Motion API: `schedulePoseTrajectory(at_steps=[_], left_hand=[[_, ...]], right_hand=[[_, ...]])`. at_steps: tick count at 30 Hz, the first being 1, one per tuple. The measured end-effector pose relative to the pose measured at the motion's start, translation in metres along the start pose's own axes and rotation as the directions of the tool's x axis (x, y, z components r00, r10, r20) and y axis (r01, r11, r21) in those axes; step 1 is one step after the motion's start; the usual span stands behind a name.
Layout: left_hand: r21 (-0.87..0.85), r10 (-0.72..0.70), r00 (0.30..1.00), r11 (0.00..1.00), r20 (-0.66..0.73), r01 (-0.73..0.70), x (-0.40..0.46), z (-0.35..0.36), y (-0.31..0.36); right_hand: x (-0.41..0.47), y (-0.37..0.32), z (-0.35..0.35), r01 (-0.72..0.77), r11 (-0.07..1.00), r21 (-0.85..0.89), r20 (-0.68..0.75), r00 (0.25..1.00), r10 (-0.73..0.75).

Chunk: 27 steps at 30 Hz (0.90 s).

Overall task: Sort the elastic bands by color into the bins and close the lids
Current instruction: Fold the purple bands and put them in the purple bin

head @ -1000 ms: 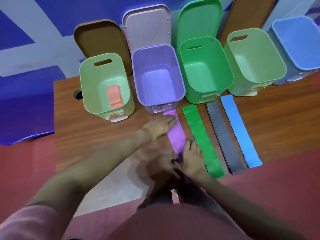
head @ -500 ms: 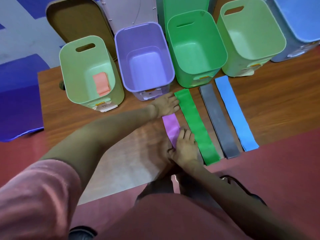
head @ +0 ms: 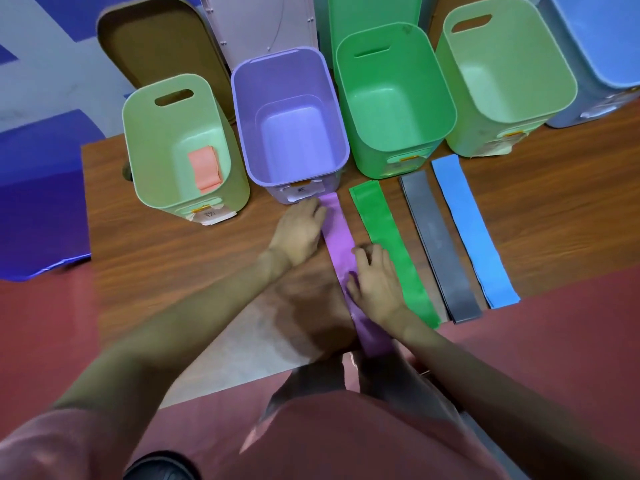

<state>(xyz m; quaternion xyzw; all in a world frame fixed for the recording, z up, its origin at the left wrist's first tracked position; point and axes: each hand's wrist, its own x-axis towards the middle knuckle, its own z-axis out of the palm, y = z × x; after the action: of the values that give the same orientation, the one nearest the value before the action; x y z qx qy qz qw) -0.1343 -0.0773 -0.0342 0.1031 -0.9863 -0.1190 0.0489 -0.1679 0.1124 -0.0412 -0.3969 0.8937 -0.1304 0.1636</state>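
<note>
**Both hands on the purple band**

The purple band is a thin, flat, smooth strip lying lengthwise on the wood-grain table, its near end hanging past the table edge. The left hand lies flat at the band's far end, fingers straight and together, fingertips touching the strip's left edge just below the lilac bin. The right hand sits on the band's middle, fingers curled with the tips pressing the strip; whether it pinches the material cannot be told.

Just right of the right hand's fingers lies the green band, glossy and flat, then a dark grey band and a blue band, all parallel and apart from one another.

Beyond the fingers stands a row of smooth, rounded-rectangular plastic bins, lids raised: a pale green bin holding a folded salmon band, the lilac one, a bright green bin, another pale green bin and a blue bin. The bright green bin's front touches the green band's far end.
</note>
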Motion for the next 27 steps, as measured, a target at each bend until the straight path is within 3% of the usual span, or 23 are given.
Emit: schedulePoseTrajectory(at_steps=[2,4,6,10,15,22,27], left_hand=[[-0.158,-0.301,0.953,0.943,-0.035,0.292,-0.018,0.016,-0.009],[-0.346,-0.545,0.836,0.774,0.061,0.530,-0.019,0.022,-0.009],[-0.483,-0.670,0.725,0.589,0.156,0.648,-0.010,0.017,-0.004],[-0.584,-0.731,0.643,0.425,0.230,0.692,0.009,0.020,-0.003],[-0.599,-0.806,0.562,0.359,0.188,0.716,0.015,0.030,0.001],[-0.707,-0.814,0.548,0.272,0.193,0.653,0.015,0.036,0.010],[-0.738,-0.864,0.478,0.217,0.159,0.638,0.021,0.033,0.012]], right_hand=[[0.005,0.006,0.000,0.085,0.996,-0.008,-0.035,0.996,-0.085],[0.009,0.011,0.001,0.136,0.990,-0.027,-0.013,0.991,-0.136],[0.014,0.014,0.000,0.160,0.986,-0.048,0.042,0.987,-0.158],[0.019,0.016,-0.002,0.157,0.986,-0.061,0.092,0.984,-0.151],[0.020,0.015,-0.001,0.156,0.987,-0.033,0.097,0.984,-0.152],[0.024,0.013,-0.004,0.141,0.990,-0.001,0.080,0.987,-0.141],[0.030,0.014,-0.006,0.153,0.988,0.020,0.097,0.983,-0.154]])
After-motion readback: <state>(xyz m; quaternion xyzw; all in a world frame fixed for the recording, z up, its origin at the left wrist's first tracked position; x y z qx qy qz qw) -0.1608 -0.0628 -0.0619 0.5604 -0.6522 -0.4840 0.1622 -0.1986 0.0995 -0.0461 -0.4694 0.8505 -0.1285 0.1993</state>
